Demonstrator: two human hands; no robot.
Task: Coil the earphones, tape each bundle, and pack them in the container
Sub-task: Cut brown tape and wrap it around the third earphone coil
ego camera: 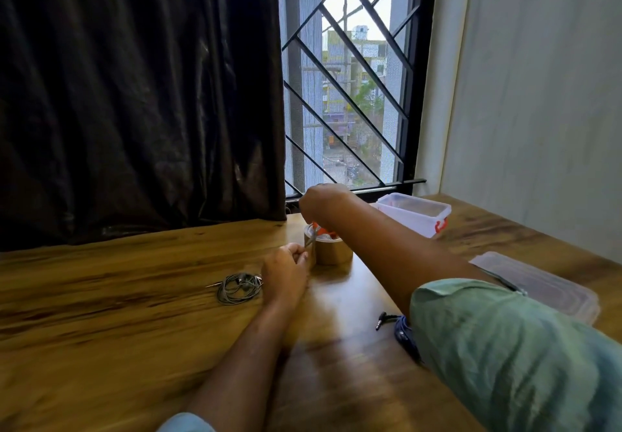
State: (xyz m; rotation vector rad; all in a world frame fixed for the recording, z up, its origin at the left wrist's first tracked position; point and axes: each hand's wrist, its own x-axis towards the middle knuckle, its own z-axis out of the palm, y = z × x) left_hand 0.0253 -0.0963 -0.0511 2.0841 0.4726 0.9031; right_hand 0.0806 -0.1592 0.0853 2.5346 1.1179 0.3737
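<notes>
Right hand [321, 201] grip closed on orange-handled scissors [314, 231], blades angled down to the strip of brown tape that the left hand [286, 271] pinches taut off the brown packing-tape roll [331, 250], probably so the cut comes clean. Grey coiled earphones [237, 287] wait untaped at the left hand's 9 o'clock on the wooden tabletop [101, 297]. Clear plastic container [414, 213], open at the roll's 2 o'clock, looks empty; its clear lid [538, 285] lies at 4 o'clock, and a dark blue earphone bundle [399, 325] sits nearer the body.
</notes>
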